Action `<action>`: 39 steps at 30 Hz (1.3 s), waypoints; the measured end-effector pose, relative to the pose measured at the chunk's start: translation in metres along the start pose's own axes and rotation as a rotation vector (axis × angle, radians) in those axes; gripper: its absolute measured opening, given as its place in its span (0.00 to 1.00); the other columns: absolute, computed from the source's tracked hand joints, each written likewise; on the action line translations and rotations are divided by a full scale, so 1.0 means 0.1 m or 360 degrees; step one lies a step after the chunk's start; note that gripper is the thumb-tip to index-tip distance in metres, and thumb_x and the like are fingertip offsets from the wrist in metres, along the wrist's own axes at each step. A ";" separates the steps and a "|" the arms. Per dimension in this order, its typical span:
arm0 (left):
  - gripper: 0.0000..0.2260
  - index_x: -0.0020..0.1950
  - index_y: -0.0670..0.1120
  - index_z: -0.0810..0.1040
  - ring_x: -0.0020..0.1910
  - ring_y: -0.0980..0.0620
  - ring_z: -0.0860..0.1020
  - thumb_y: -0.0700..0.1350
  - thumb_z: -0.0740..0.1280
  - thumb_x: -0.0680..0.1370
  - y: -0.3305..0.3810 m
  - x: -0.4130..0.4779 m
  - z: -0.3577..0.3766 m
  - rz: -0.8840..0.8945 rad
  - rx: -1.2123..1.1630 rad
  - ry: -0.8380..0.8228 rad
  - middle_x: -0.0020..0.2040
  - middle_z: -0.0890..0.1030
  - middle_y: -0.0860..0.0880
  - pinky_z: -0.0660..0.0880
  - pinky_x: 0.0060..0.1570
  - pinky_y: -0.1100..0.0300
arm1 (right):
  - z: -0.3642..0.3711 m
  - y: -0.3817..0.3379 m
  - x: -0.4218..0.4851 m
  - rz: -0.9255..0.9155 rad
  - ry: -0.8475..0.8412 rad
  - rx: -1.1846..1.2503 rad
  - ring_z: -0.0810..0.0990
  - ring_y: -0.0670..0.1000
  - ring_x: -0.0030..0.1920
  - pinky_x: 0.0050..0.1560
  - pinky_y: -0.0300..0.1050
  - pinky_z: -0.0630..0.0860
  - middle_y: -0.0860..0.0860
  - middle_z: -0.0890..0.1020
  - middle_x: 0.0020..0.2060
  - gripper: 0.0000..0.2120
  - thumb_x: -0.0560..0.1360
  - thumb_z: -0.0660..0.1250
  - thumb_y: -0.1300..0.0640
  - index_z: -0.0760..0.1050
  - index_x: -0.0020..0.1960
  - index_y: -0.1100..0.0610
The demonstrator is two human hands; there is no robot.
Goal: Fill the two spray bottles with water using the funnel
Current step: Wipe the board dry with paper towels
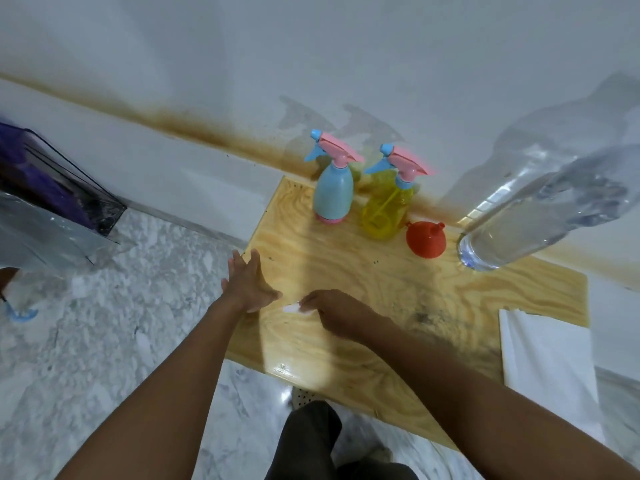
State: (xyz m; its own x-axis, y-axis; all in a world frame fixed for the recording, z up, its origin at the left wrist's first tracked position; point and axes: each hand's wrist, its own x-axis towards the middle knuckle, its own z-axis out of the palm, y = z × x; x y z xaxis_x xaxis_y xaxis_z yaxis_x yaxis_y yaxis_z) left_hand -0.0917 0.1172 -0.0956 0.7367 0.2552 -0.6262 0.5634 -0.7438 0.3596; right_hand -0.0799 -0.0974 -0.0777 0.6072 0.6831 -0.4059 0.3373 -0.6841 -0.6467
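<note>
At 12 o'clock on the wooden board (346,271): blue spray bottle (333,192), yellow spray bottle (386,209); funnel (425,240) at 1 o'clock. Left hand (247,285) flat, fingers spread; right hand (332,308) pinches a white scrap (291,308). Best next: steady 1 bottle, unscrew its sprayer.

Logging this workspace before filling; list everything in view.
Pale blue plastic spray bottle: one, blue, pink trigger, board's back.
Translucent yellow plastic spray bottle: one, yellow, beside it.
Red plastic funnel: one, red, beside yellow bottle.
Large clear plastic water bottle: one, clear, right.
Light wooden board: one, tan, centre.
White cloth: one, white, board's right corner.
Small white piece: one, white, board's front.
Clear bin: one, transparent, far left.
Left hand: open, on board.
Right hand: pinches white piece.
</note>
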 end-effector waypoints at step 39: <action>0.37 0.78 0.51 0.61 0.75 0.42 0.60 0.63 0.70 0.74 3.76 -1.99 3.34 0.1008 0.0729 0.0038 0.77 0.59 0.45 0.72 0.63 0.46 | 0.27 3.04 -4.86 0.1369 0.2058 0.1033 0.77 0.49 0.55 0.53 0.38 0.71 0.49 0.77 0.51 0.09 0.79 0.65 0.58 0.77 0.58 0.57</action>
State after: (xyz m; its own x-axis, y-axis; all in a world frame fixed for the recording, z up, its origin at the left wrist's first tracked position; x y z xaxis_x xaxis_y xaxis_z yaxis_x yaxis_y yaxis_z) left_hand -0.1515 -0.4191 -0.0669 0.8771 -0.2940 -0.3798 -0.1741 -0.9316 0.3190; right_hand -0.2920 -0.6307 -0.0941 0.7063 -0.6756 -0.2115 -0.5143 -0.2843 -0.8091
